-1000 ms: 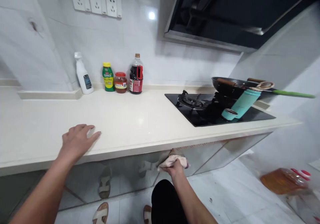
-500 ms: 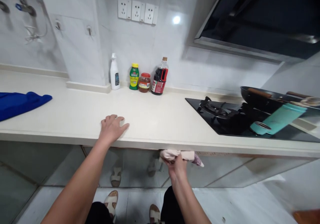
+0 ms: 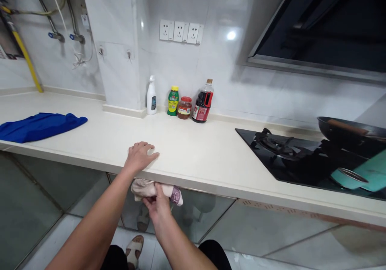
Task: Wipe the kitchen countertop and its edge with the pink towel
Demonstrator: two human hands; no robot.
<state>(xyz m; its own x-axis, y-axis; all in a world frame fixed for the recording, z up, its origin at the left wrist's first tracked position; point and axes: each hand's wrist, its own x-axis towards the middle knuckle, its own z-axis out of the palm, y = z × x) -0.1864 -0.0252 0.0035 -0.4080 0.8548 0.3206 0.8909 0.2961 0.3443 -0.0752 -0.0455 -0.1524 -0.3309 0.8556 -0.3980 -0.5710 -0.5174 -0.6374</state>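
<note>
A pale cloth (image 3: 142, 188) with a purple-patterned end is pressed bunched against the top of glossy cabinet doors (image 3: 208, 207), just under the front edge of a cream counter (image 3: 193, 151), in a tiled kitchen. A person's right hand (image 3: 158, 205) grips it, the thumb laid over the fabric and the fingers clamped on its lower side. Above, the left hand (image 3: 140, 157) rests on the counter near that same front edge, holding nothing, its thumb spread apart from slightly bent fingers. Toward the counter's left end, a blue cloth (image 3: 42, 127) lies in a flat heap reaching the front edge. Along the back edge stand a white bottle (image 3: 151, 100), a green bottle (image 3: 173, 102) with a yellow cap, a red-lidded jar (image 3: 184, 109) and a large dark bottle (image 3: 202, 106) with a brown cap. On the right, a black cooktop (image 3: 286, 172) carries a bare burner (image 3: 277, 144), a dark wok (image 3: 334, 133) toward the back edge and a turquoise container (image 3: 374, 171) nearer the front, partly out of view. A range hood (image 3: 328, 29) overhangs the cooktop; wall sockets (image 3: 181, 32) line the tiles above the bottles.
</note>
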